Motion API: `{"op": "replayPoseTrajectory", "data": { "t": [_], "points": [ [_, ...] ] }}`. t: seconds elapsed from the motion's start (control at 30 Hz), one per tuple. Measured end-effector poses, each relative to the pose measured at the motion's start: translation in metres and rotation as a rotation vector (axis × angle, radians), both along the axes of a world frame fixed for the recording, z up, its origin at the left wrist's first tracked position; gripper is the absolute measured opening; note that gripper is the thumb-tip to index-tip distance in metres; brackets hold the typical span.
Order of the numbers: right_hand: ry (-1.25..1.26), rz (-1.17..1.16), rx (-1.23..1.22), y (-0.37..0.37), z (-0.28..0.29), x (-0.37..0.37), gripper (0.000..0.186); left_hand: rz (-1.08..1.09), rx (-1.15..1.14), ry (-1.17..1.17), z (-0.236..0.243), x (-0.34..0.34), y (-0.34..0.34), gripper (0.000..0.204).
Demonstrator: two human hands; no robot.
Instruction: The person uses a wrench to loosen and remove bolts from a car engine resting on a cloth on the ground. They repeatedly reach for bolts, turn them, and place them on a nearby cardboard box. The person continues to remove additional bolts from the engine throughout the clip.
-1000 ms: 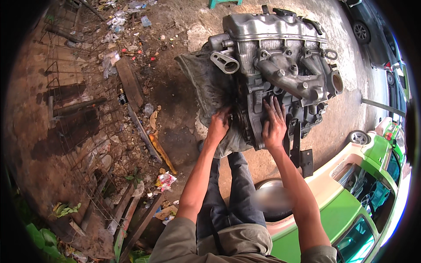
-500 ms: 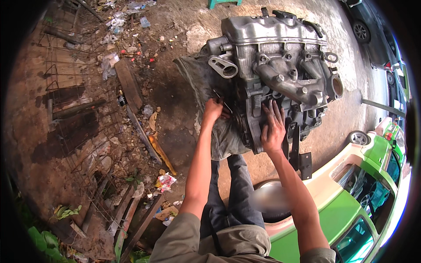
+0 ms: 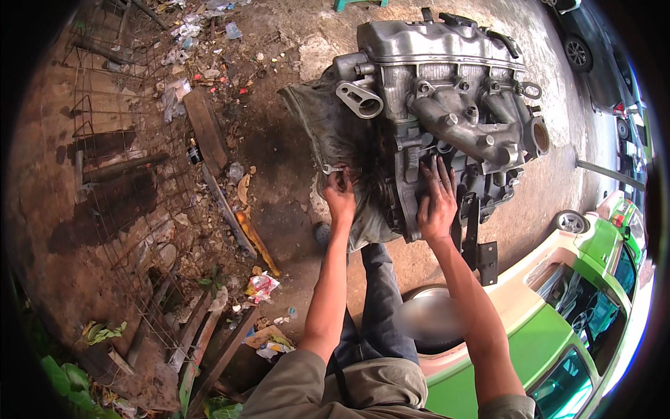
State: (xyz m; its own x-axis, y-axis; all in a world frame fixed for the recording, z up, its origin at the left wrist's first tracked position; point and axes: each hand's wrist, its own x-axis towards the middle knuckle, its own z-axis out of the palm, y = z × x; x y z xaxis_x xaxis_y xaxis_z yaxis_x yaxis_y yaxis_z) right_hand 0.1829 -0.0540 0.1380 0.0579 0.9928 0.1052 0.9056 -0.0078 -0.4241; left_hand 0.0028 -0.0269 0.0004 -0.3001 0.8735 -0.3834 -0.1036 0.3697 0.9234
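Note:
A large grey metal engine [image 3: 450, 49] with a curved manifold [image 3: 474, 129] sits on a dark, dirty cloth [image 3: 313, 129]. My left hand [image 3: 340, 195] is closed on a small silver wrench [image 3: 333, 169] beside the engine's left end, over the cloth. My right hand [image 3: 436, 202] lies open against the lower engine block, fingers stretched upward below the manifold. A dark metal bracket [image 3: 487, 262] hangs at the engine's lower right.
A green and cream vehicle [image 3: 488, 356] and a dark car [image 3: 586, 49] are on the right. Wooden planks [image 3: 206, 129], wire mesh [image 3: 105, 129] and litter [image 3: 262, 286] lie on the left. A green stool [image 3: 359, 5] is at the top.
My left hand has moved left, out from beside the engine's lower end, and the wrench in it has turned from slanting to nearly level. My right hand has stayed on the block.

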Motion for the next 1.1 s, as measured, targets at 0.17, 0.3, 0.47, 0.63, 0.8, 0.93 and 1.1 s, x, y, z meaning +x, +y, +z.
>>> {"op": "replayPoseTrajectory", "data": {
  "t": [0.17,0.3,0.47,0.63,0.8,0.93,1.1],
  "points": [
    [0.008,-0.007,0.011,-0.001,0.001,-0.001,0.063,-0.235,0.054,0.33,0.019,0.016,-0.014,0.017],
    [0.009,-0.002,0.016,-0.001,0.0,0.0,0.062,-0.178,0.169,0.417,0.03,0.023,-0.021,0.018],
    [0.008,-0.003,0.019,-0.001,-0.001,-0.001,0.061,-0.173,0.226,0.425,0.035,0.024,-0.024,0.017],
    [0.025,-0.005,0.031,-0.002,0.0,-0.001,0.061,-0.136,0.101,0.377,0.038,0.02,-0.017,0.017],
    [0.027,-0.01,0.025,0.0,0.002,-0.003,0.06,-0.079,0.167,0.405,0.043,0.023,-0.008,0.016],
    [0.042,-0.01,0.041,0.0,0.003,-0.003,0.061,-0.084,0.125,0.479,0.048,0.032,-0.006,0.015],
    [0.036,-0.014,0.032,0.0,0.003,-0.003,0.061,-0.147,0.109,0.41,0.052,0.03,-0.005,0.015]
  ]
}}
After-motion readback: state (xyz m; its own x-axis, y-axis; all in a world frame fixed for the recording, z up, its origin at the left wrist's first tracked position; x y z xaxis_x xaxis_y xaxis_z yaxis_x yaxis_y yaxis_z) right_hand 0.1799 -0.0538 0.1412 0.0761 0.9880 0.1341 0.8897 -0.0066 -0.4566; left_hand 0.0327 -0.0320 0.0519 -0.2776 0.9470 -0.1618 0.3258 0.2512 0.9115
